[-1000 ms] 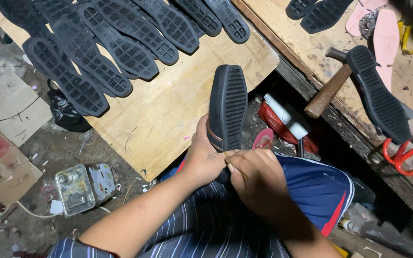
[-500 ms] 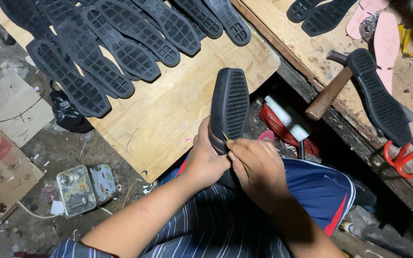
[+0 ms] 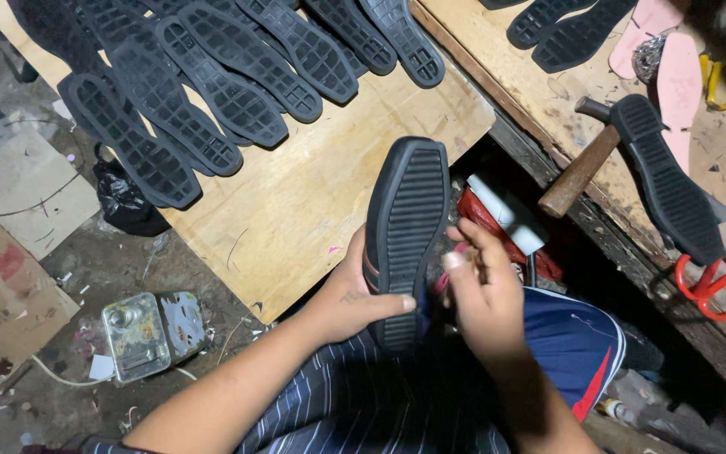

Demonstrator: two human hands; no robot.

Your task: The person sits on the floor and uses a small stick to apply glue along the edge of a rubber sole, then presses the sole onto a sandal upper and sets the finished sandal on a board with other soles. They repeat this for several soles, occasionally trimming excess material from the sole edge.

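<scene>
A black ribbed shoe sole (image 3: 407, 220) stands upright over my lap, tread facing me. My left hand (image 3: 353, 296) grips its lower left edge, thumb across the tread. My right hand (image 3: 485, 294) is at the sole's right edge, fingers pinched on a small thin tool that is mostly hidden. Both hands are above my striped clothing and blue shorts.
Several black soles (image 3: 212, 76) lie in a row on a wooden board (image 3: 313, 193). On the bench (image 3: 565, 92) at right lie a hammer (image 3: 581, 164), another black sole (image 3: 670, 189), pink insoles (image 3: 678, 80) and red scissors (image 3: 707, 282). A metal tin (image 3: 140, 332) sits on the floor.
The sole has tilted slightly left and my left thumb now lies across its tread. My right hand has shifted from the sole's base to its right edge.
</scene>
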